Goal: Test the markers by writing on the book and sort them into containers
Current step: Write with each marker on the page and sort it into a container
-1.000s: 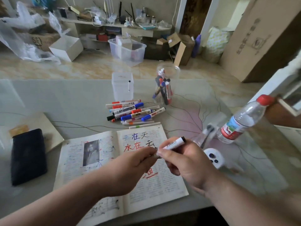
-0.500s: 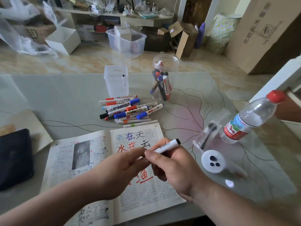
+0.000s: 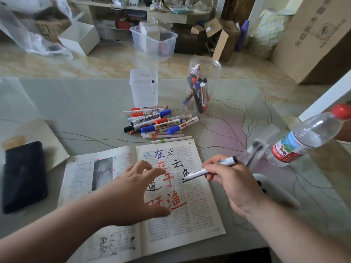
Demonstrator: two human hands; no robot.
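- Black marker (image 3: 209,168) pinched in right hand (image 3: 235,183) fingers, tip on book (image 3: 190,215); left hand (image 3: 131,190) fingers spread wide, holding nothing.
- Jar (image 3: 204,86) at 1 o'clock holds several; pile (image 3: 157,123) at 12 o'clock likely awaits testing.

open scribbled paper book (image 3: 190,215) flat | white black-ink marker (image 3: 199,172) tip on right page | loose marker pile (image 3: 161,124) beyond | translucent square tub (image 3: 143,92), clear round jar (image 3: 210,73) upright

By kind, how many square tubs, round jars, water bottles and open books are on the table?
Translucent square plastic tub: 1
Clear round plastic jar: 1
Red-capped clear water bottle: 1
Open printed book: 1
Total: 4
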